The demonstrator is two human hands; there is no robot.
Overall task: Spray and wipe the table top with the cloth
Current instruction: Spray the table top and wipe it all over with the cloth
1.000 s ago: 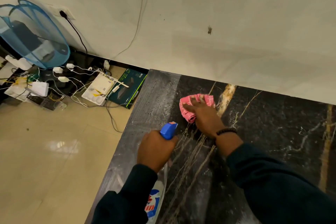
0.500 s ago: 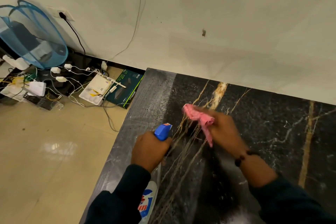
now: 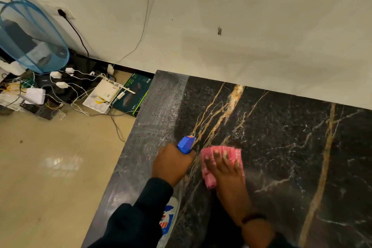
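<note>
1. Near the left edge of the table top [image 3: 281, 137], the pink cloth [image 3: 209, 177] has come back toward the person. A second ago it was far up by the back edge, close to the wall; half a second ago it was bunched and lifted a little in the middle; now it lies flat again, just beside the spray bottle [image 3: 186, 144].

2. That looks like one more back-and-forth wipe. The gray strip along the left edge shows streaks, so this side is likely being cleaned now. Most of the dark top to the right looks not yet reached.

3. The right hand [image 3: 225, 169] lies on top of the cloth. Its fingers are straight and spread, and they press the cloth down on the table. The arm reaches forward from the near edge, with a dark band on the wrist.

4. The left hand [image 3: 171, 165] is wrapped round the neck of the spray bottle. The blue nozzle pokes out above the knuckles and points away toward the back edge. The bottle's body hangs below the hand, over the left edge, partly hidden by the dark sleeve.

5. The two hands are close together but not touching.
</note>
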